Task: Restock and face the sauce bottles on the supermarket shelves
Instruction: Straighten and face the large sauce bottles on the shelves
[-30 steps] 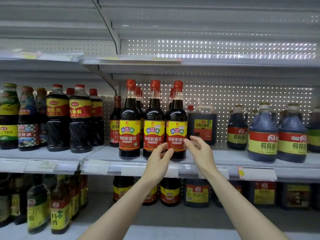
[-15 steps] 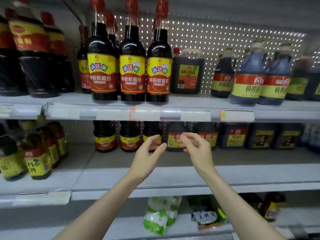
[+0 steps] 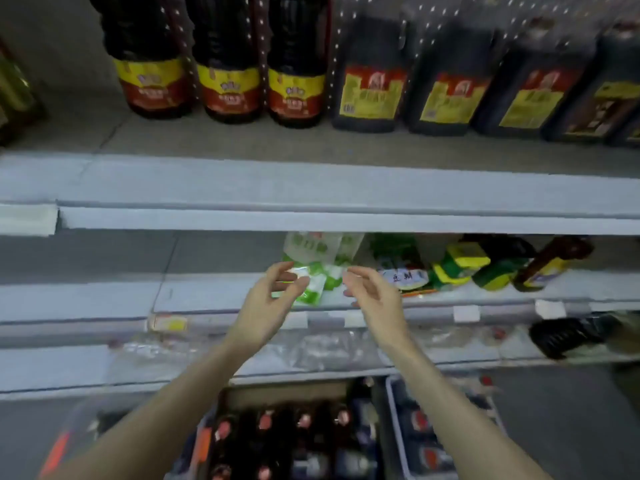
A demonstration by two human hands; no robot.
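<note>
I see the left hand (image 3: 266,303) and the right hand (image 3: 375,299) up in front of a low shelf, close together but not touching. Both are loose, with the fingers softly bent and the thumbs out, and they hold nothing. Two bare arms reach up from the bottom of the view.

The shelves (image 3: 311,188) are flat, pale grey metal with long, smooth front edges. Little white price tags (image 3: 465,313) sit along the lower edge.

The sauce bottles (image 3: 228,88) stand on the higher shelf, well back from its front edge. Three of them are round, dark and shiny, side by side in a row. Each has a yellow and red label that faces me. Just beside them on the right stand boxy jugs (image 3: 372,91), dark with flat sides, and their yellow and red labels face front too. The tops of them all are cut off from my view.

Behind the hands lie soft green and white pouches (image 3: 311,244). Further right are yellow and green packs (image 3: 464,265) and a brown bottle (image 3: 550,261) that leans over. Crinkly clear plastic (image 3: 329,348) lies on the shelf below.

At the very bottom a brown box (image 3: 277,393) holds dark red-capped bottles (image 3: 265,420), packed close. A pale basket (image 3: 393,427) sits just beside it. Everything is blurry, so I cannot read the labels.
</note>
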